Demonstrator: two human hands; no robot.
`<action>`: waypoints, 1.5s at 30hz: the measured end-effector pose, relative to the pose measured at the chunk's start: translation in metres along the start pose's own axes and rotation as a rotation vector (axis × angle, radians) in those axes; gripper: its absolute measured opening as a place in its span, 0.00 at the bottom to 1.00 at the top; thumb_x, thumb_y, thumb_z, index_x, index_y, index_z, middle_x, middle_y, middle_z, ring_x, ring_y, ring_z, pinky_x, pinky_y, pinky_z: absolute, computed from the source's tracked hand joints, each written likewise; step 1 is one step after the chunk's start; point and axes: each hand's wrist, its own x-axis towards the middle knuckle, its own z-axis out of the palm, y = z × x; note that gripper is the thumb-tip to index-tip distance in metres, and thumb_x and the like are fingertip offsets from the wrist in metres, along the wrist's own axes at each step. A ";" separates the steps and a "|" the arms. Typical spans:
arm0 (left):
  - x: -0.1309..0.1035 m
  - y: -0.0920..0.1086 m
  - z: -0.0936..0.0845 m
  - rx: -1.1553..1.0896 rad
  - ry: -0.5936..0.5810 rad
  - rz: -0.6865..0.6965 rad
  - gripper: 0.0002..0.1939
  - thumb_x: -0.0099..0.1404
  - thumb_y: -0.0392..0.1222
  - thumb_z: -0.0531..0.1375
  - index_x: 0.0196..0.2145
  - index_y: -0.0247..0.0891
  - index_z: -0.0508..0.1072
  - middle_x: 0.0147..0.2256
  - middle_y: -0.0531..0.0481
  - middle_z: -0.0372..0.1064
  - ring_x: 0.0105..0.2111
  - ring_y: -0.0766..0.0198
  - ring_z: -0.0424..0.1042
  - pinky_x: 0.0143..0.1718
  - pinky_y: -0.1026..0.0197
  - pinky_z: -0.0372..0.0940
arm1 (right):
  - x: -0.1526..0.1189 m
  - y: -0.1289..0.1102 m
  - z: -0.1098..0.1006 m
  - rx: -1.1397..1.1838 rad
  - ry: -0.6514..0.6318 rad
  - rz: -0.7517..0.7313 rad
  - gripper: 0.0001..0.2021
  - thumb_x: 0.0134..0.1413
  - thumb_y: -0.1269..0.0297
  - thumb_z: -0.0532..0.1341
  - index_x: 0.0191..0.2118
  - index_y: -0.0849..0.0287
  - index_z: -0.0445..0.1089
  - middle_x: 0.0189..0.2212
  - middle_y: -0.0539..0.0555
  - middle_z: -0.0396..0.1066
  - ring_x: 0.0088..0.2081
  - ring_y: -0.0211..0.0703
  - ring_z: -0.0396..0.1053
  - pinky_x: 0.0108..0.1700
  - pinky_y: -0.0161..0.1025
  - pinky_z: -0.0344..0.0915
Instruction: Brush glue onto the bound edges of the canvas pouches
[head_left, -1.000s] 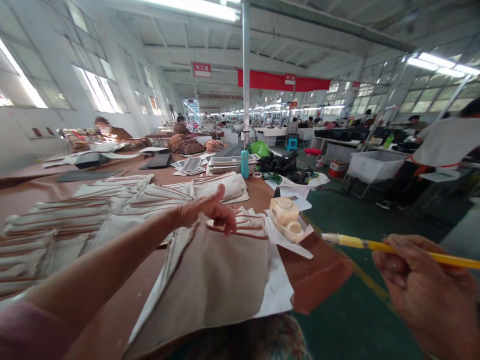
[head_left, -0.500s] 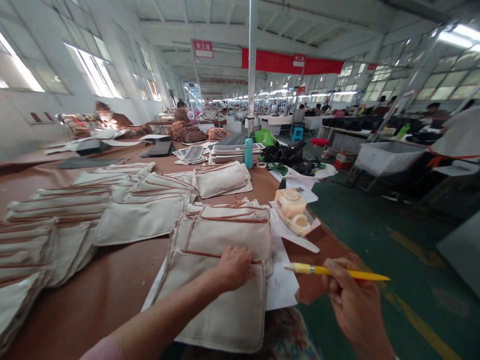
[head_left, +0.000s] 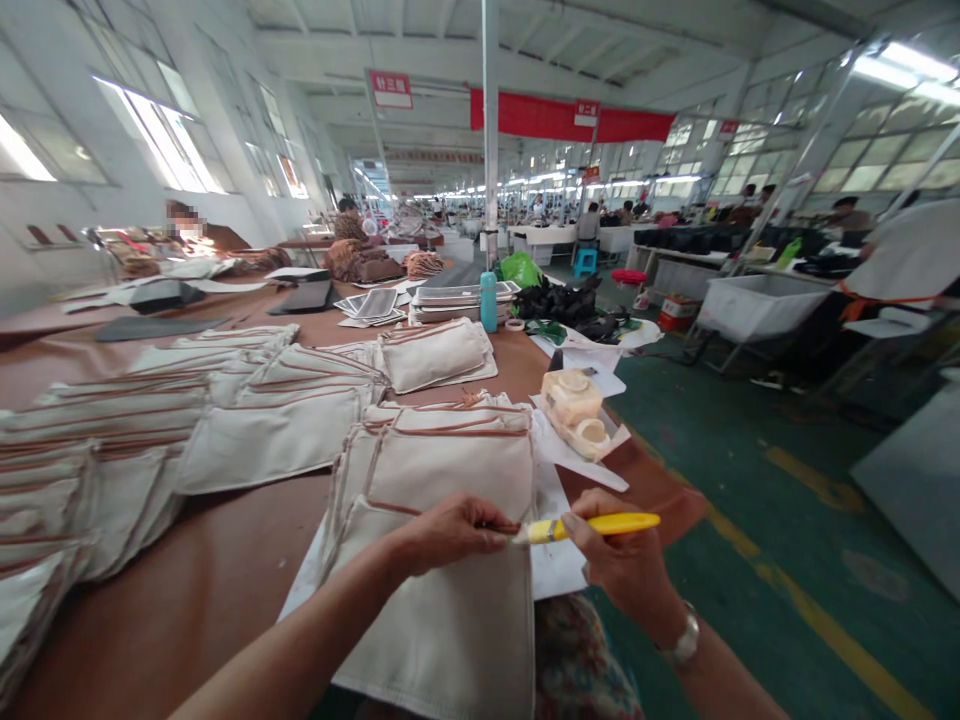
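Observation:
My right hand [head_left: 626, 565] is closed around a yellow-handled brush [head_left: 600, 525], its pale bristles pointing left. The bristle tip meets the brown-trimmed top edge of a beige fabric piece [head_left: 457, 630], close to my left fingertips. My left hand [head_left: 465, 530] pinches that edge near its right corner. Beneath and behind this piece lies a stack of similar beige pieces [head_left: 450, 462] with brown edging. White paper [head_left: 551, 510] shows under the stack's right side. Farther right stands a yellowish plastic container [head_left: 571, 395] with an open round mouth.
More beige pieces [head_left: 270, 435] lie in overlapping rows on the brown-covered table [head_left: 247, 545]. A teal bottle [head_left: 488, 303], a tape roll [head_left: 514, 325] and black material [head_left: 559, 303] sit farther back. A white bin [head_left: 757, 310] stands across the green floor, and other people work around the hall.
My right hand has swung left, bringing the brush to the fabric edge. My left hand has gone from resting on the piece to pinching its edge. The view has turned slightly right.

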 end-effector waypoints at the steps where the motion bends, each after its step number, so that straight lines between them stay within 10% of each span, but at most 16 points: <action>1: -0.002 0.002 0.001 -0.057 -0.009 -0.003 0.24 0.58 0.54 0.66 0.46 0.34 0.81 0.36 0.48 0.78 0.30 0.66 0.66 0.31 0.66 0.57 | 0.003 -0.001 0.000 -0.019 -0.002 -0.019 0.14 0.63 0.58 0.63 0.28 0.58 0.68 0.22 0.48 0.61 0.23 0.37 0.57 0.24 0.34 0.55; 11: -0.011 0.011 0.005 0.018 0.002 0.057 0.17 0.61 0.49 0.64 0.43 0.34 0.80 0.36 0.51 0.76 0.32 0.65 0.67 0.34 0.66 0.59 | 0.000 -0.016 -0.001 -0.105 -0.033 -0.083 0.13 0.63 0.59 0.63 0.28 0.58 0.69 0.22 0.49 0.64 0.23 0.38 0.59 0.25 0.35 0.56; 20: -0.030 -0.008 0.038 0.921 0.493 0.499 0.05 0.69 0.37 0.59 0.34 0.39 0.71 0.32 0.52 0.71 0.32 0.65 0.67 0.33 0.64 0.59 | 0.012 -0.024 -0.031 0.073 0.222 -0.015 0.10 0.62 0.60 0.65 0.31 0.58 0.71 0.22 0.47 0.60 0.24 0.37 0.55 0.26 0.34 0.54; 31: -0.049 0.000 0.045 1.292 0.560 0.919 0.13 0.76 0.37 0.48 0.35 0.37 0.69 0.30 0.51 0.69 0.27 0.64 0.63 0.30 0.58 0.54 | 0.017 -0.061 -0.016 -0.086 -0.527 -0.043 0.11 0.64 0.63 0.61 0.29 0.59 0.68 0.24 0.49 0.65 0.24 0.37 0.58 0.26 0.34 0.55; 37: -0.049 -0.002 0.047 1.291 0.560 0.987 0.15 0.74 0.34 0.46 0.34 0.37 0.69 0.27 0.50 0.67 0.24 0.63 0.60 0.28 0.57 0.50 | 0.022 -0.064 -0.014 -0.067 -0.386 -0.065 0.11 0.65 0.61 0.62 0.31 0.59 0.70 0.25 0.49 0.66 0.23 0.37 0.61 0.25 0.34 0.57; 45: -0.052 -0.005 0.045 1.321 0.572 0.996 0.13 0.72 0.34 0.49 0.31 0.37 0.69 0.26 0.50 0.66 0.25 0.63 0.60 0.27 0.57 0.52 | 0.020 -0.060 -0.015 -0.017 -0.513 -0.011 0.10 0.61 0.61 0.64 0.30 0.59 0.71 0.24 0.50 0.64 0.24 0.38 0.59 0.25 0.34 0.57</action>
